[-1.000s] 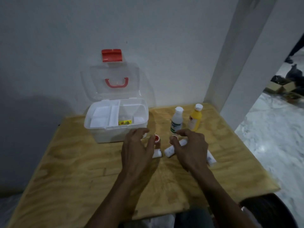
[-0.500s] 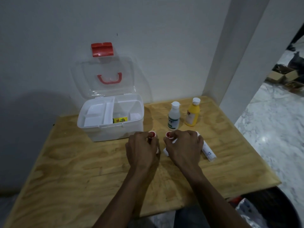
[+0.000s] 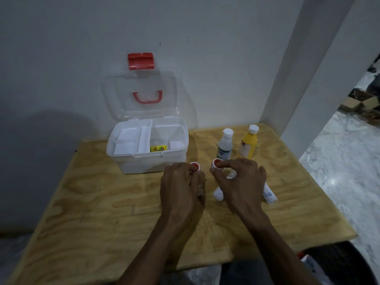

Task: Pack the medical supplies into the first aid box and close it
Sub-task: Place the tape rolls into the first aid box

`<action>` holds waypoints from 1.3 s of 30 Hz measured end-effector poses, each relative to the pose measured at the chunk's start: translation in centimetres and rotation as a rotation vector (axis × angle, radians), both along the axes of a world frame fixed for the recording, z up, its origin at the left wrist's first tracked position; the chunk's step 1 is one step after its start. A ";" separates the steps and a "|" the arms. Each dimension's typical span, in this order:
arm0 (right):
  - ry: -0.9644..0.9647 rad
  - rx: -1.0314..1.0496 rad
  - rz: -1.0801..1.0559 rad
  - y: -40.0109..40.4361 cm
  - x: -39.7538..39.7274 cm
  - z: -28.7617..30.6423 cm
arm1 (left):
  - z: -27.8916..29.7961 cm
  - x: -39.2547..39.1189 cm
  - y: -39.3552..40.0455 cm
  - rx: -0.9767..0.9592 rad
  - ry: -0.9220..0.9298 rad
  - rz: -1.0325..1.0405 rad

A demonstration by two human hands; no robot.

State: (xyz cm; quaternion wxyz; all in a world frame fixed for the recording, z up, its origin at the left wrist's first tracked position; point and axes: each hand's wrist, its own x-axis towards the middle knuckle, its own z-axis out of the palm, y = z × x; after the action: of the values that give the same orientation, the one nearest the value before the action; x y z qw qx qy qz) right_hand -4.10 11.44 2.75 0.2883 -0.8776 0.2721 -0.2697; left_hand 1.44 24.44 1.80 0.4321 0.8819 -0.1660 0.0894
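both hands mid-frame, left [image 3: 181,188] and right [image 3: 238,182], fingers clamped on red-capped tubes [image 3: 194,167] before open box [image 3: 148,161], centre-left. risk: knocking upright bottles [image 3: 225,144] behind while lifting.

Both forearms [image 3: 273,239] bare, no sleeves/rings.

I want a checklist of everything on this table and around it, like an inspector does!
Surface: plywood table, against a white wall.
Job's things: first aid box open, lid up, a yellow packet inside; white bottle and yellow bottle upright; white tubes lying flat.
Clutter: nothing seen.
Grippers: left hand and right hand each hold a red-capped vial.
Cables: nothing seen.
Surroundings: white pillar, marble floor.
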 end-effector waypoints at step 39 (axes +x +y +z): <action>0.080 -0.159 0.625 10.5 23.1 4.3 | 5.3 17.2 12.8 0.103 0.039 0.202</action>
State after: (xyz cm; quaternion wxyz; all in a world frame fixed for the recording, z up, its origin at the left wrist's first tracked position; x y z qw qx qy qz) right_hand 19.04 21.98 7.09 0.2766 -0.9483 -0.0214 -0.1541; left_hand 18.67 37.28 7.11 0.3784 0.9167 -0.0722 0.1065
